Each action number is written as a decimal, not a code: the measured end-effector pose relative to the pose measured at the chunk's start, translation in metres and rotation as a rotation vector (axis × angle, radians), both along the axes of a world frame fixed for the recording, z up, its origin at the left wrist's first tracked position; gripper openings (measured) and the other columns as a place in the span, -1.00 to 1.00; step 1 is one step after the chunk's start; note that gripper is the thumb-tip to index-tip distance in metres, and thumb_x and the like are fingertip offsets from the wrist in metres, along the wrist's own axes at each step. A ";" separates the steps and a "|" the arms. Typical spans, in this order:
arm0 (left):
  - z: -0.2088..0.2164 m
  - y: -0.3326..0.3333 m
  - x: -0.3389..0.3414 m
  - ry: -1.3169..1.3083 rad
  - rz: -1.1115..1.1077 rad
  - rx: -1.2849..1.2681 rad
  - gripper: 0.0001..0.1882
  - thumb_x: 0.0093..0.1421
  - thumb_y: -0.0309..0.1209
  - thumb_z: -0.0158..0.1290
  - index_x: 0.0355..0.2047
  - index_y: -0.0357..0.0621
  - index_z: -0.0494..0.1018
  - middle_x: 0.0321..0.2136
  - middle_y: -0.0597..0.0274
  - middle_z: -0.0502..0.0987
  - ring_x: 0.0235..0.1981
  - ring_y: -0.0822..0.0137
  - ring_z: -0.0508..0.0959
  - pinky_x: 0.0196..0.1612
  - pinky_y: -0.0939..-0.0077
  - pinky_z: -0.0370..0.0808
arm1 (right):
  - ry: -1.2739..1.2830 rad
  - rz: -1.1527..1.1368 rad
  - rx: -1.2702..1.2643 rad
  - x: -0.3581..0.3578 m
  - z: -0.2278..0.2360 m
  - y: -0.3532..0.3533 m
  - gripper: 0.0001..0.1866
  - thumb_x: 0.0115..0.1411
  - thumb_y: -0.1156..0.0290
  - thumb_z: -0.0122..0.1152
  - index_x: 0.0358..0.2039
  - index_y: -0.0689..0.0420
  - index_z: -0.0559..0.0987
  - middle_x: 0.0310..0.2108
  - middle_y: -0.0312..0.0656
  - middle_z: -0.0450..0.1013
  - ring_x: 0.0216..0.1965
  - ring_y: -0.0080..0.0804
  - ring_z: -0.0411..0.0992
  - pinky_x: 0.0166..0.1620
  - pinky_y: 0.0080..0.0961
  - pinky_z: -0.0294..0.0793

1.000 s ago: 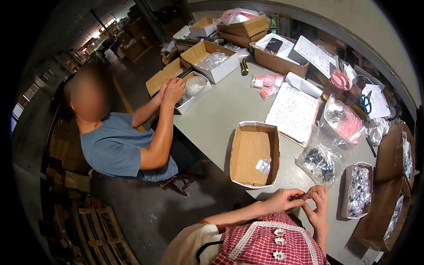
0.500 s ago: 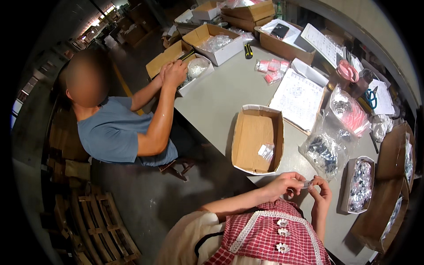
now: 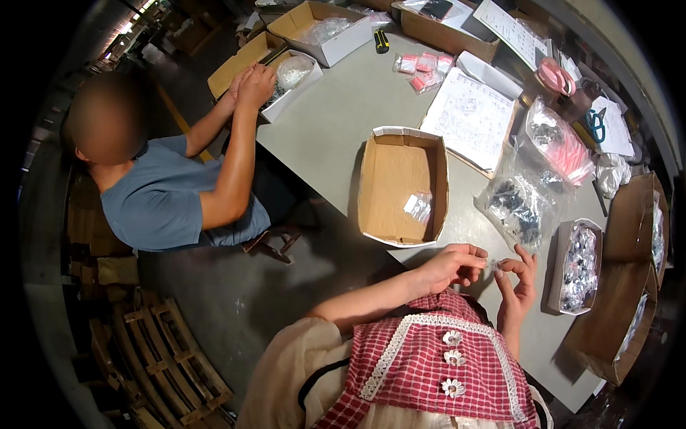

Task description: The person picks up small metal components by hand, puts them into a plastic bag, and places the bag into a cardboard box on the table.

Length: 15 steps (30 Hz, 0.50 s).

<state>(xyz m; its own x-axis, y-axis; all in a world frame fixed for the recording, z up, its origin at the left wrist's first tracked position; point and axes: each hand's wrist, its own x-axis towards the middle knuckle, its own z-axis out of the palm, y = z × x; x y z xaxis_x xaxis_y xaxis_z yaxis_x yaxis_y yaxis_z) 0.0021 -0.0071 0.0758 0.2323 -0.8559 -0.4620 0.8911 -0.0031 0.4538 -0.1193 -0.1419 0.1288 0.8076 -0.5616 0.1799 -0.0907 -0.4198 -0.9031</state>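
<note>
Near the table's front edge, my left hand [image 3: 451,267] is closed, its thumb and fingertips pinching a small clear plastic bag [image 3: 491,264]. My right hand [image 3: 517,283] meets it from the other side, thumb and index finger closed at the bag's edge, the other fingers raised. What the bag contains is too small to tell. Just beyond my left hand stands an open cardboard box [image 3: 400,171], with a small filled clear packet [image 3: 419,207] inside. A big clear bag of dark parts [image 3: 518,211] lies beyond my right hand.
A narrow box of packets [image 3: 579,268] and larger cartons [image 3: 618,314] line the right side. Papers [image 3: 468,118], pink packets [image 3: 424,70], scissors [image 3: 595,123] and a yellow-black cutter [image 3: 381,41] lie farther back. A co-worker [image 3: 179,186] sits at left, hands over a white box [image 3: 293,89].
The view has shifted, so the table contents appear higher and slightly left. My hands have drawn a little apart at the fingertips, with the small bag still between them.
</note>
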 end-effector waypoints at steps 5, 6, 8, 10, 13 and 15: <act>-0.002 0.001 0.001 -0.030 0.017 0.045 -0.72 0.17 -0.40 0.18 -0.12 -0.17 0.43 -0.48 0.37 0.50 -0.51 0.49 0.50 -0.49 0.62 0.36 | 0.011 -0.017 -0.144 0.003 0.005 0.004 -0.95 0.04 0.53 0.30 -0.46 0.12 0.58 -0.17 -0.23 0.58 0.28 -0.18 0.25 0.42 0.01 -0.33; -0.005 -0.001 0.000 -0.071 0.038 0.057 -0.71 0.20 -0.39 0.16 -0.11 -0.18 0.39 -0.50 0.35 0.50 -0.51 0.51 0.49 -0.49 0.63 0.35 | 0.014 -0.024 -0.217 0.004 0.006 0.004 -0.94 0.03 0.53 0.31 -0.46 0.11 0.59 -0.14 -0.22 0.58 0.29 -0.17 0.24 0.42 0.01 -0.33; -0.007 0.000 -0.003 -0.259 0.118 0.079 -0.68 0.22 -0.38 0.16 -0.08 -0.21 0.37 -0.49 0.33 0.51 -0.49 0.51 0.49 -0.47 0.63 0.36 | 0.049 0.009 -0.358 0.005 0.008 0.001 -0.93 0.02 0.52 0.32 -0.46 0.10 0.59 -0.09 -0.20 0.57 0.30 -0.15 0.22 0.42 0.01 -0.32; -0.008 0.000 -0.005 -0.416 0.152 0.093 -0.67 0.25 -0.37 0.14 -0.06 -0.25 0.35 -0.48 0.31 0.53 -0.47 0.52 0.49 -0.47 0.64 0.37 | 0.121 0.079 -0.497 0.005 0.008 -0.004 -0.92 0.01 0.50 0.33 -0.45 0.08 0.59 -0.03 -0.18 0.55 0.30 -0.11 0.21 0.42 0.01 -0.31; -0.013 -0.003 -0.005 -0.420 0.096 0.085 -0.68 0.25 -0.38 0.13 -0.06 -0.24 0.34 -0.49 0.31 0.53 -0.47 0.52 0.49 -0.48 0.64 0.36 | 0.109 0.073 -0.565 0.005 0.005 -0.004 -0.90 0.00 0.48 0.34 -0.45 0.07 0.58 -0.07 -0.21 0.54 0.28 -0.09 0.23 0.40 0.02 -0.27; -0.013 -0.005 -0.002 -0.400 -0.023 0.106 -0.69 0.26 -0.37 0.12 -0.06 -0.25 0.36 -0.45 0.30 0.53 -0.43 0.53 0.50 -0.43 0.62 0.40 | 0.060 0.043 -0.502 0.002 -0.003 -0.008 -0.90 0.00 0.47 0.34 -0.45 0.06 0.57 -0.20 -0.24 0.51 0.18 -0.10 0.29 0.37 0.04 -0.15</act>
